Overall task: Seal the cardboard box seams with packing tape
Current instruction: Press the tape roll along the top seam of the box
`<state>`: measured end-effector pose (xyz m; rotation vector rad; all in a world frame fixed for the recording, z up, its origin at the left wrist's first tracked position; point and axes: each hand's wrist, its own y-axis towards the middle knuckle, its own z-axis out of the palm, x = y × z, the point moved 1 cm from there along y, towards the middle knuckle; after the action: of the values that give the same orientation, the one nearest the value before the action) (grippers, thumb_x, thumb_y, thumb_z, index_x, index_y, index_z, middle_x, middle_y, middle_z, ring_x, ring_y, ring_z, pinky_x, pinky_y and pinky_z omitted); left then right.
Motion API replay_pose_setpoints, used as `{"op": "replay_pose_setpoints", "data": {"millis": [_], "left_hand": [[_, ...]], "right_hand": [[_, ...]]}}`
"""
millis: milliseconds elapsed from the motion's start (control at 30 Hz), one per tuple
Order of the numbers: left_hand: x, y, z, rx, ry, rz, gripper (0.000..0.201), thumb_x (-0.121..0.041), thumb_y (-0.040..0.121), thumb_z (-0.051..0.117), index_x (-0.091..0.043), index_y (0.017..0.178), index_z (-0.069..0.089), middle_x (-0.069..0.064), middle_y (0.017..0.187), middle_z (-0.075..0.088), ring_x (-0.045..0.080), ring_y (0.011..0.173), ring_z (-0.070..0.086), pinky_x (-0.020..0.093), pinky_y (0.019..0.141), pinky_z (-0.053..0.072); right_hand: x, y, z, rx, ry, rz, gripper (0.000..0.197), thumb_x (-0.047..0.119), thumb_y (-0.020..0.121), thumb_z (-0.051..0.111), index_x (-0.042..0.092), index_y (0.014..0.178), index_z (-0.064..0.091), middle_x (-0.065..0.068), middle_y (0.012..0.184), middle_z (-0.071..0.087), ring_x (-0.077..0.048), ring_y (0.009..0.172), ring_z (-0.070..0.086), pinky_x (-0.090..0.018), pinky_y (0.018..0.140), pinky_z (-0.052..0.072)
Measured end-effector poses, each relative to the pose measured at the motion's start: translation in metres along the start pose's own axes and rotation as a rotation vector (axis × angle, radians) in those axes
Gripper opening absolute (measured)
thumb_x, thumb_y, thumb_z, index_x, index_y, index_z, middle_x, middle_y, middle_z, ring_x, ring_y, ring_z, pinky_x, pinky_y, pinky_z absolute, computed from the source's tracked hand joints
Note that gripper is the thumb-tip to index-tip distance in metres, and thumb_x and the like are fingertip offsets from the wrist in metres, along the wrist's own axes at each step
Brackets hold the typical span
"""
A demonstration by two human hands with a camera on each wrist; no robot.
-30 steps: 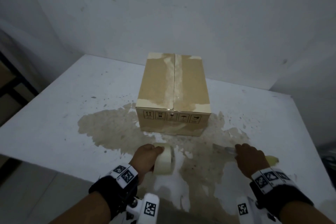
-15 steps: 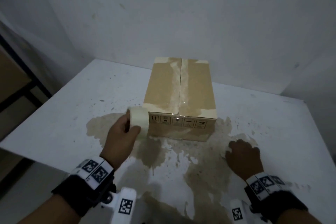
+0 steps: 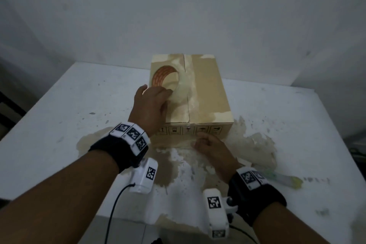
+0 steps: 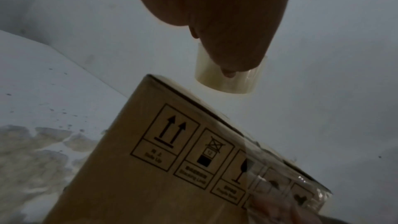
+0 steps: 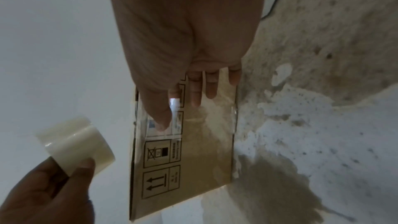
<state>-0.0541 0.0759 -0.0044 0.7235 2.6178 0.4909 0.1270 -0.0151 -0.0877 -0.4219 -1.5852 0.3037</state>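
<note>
A brown cardboard box (image 3: 208, 89) stands mid-table, its top seam running away from me. My left hand (image 3: 156, 97) grips a roll of pale packing tape (image 3: 181, 89) just above the left half of the box top. A clear tape strip (image 5: 159, 130) lies down the box's front face over the printed symbols. My right hand (image 3: 200, 140) is at that front face, thumb pressing the strip, the other fingers straight against the cardboard (image 5: 193, 168). In the left wrist view the roll (image 4: 226, 83) hangs above the box's top edge (image 4: 183, 94).
The white table (image 3: 69, 115) has a wide brownish stained patch (image 3: 253, 144) around the box. A yellow-handled cutter (image 3: 285, 179) lies at the right, behind my right wrist. A wall stands close behind the box. The table's front edge is near my forearms.
My left hand lifted the roll from the table's front, past the box's left corner, to above the box top. My right hand left the cutter and moved to the box's front face.
</note>
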Motion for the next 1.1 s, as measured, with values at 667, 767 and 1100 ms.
{"op": "replay_pose_setpoints", "data": {"millis": [667,767,1100], "left_hand": [[0.017,0.016,0.045,-0.073,-0.112,0.124,0.030,0.001,0.071,0.061,-0.005,0.101,0.063,0.015,0.098,0.069,0.031,0.092,0.063,0.051,0.087,0.040],[0.018,0.016,0.046,-0.080,-0.108,0.136,0.030,0.001,0.072,0.061,-0.004,0.101,0.063,0.016,0.097,0.069,0.033,0.092,0.063,0.047,0.085,0.041],[0.018,0.013,0.048,-0.091,-0.098,0.149,0.032,0.000,0.073,0.058,-0.005,0.105,0.059,0.017,0.096,0.066,0.031,0.089,0.057,0.039,0.082,0.033]], "right_hand": [[-0.008,0.006,0.028,-0.152,0.152,0.023,0.017,0.014,0.087,0.059,0.012,0.070,0.058,-0.004,0.073,0.056,-0.015,0.067,0.050,-0.020,0.054,0.039],[-0.006,0.014,0.027,-0.187,0.115,0.003,0.023,0.014,0.085,0.060,0.014,0.062,0.064,-0.002,0.065,0.061,-0.014,0.058,0.053,-0.019,0.052,0.043],[-0.005,0.024,0.027,-0.322,0.020,-0.042,0.021,0.028,0.078,0.072,0.008,0.074,0.076,-0.006,0.069,0.070,-0.022,0.075,0.066,-0.035,0.073,0.053]]}}
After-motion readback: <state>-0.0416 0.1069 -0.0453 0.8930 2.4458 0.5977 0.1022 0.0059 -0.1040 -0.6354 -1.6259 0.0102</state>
